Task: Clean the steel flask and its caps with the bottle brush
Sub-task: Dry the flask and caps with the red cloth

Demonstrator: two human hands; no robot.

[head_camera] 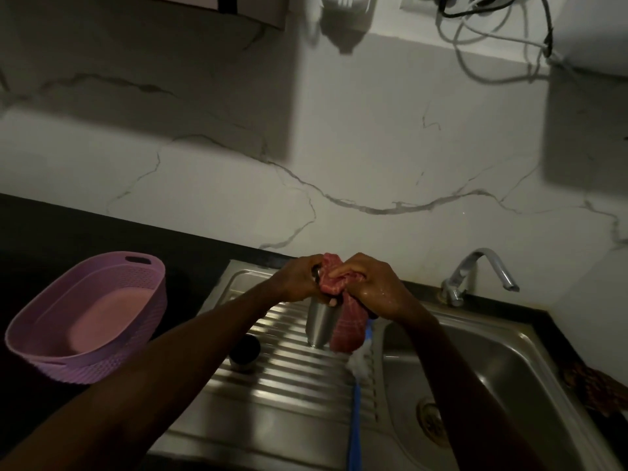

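Two bare forearms reach in from the lower edge and meet above the ribbed drainboard (292, 375) of one steel sink (492, 379). Between the hands stands one steel flask (318, 326), upright on the drainboard; the left hand (299, 280) is curled round its top, gripping it. The right hand (368, 283), wet and shiny, is closed on one reddish cloth (343, 321), bunched against the flask's mouth, with the rest hanging down beside the flask body. Below the right hand lies one bottle brush (356, 402), its white head near the cloth's lower end and its blue handle running toward the camera along the basin edge. Under the left forearm sits one dark round cap (244, 351); whether a second cap is present cannot be told. Left of the left arm rests one lilac plastic basket (51, 355). Right of the right hand stands one tap (482, 266).
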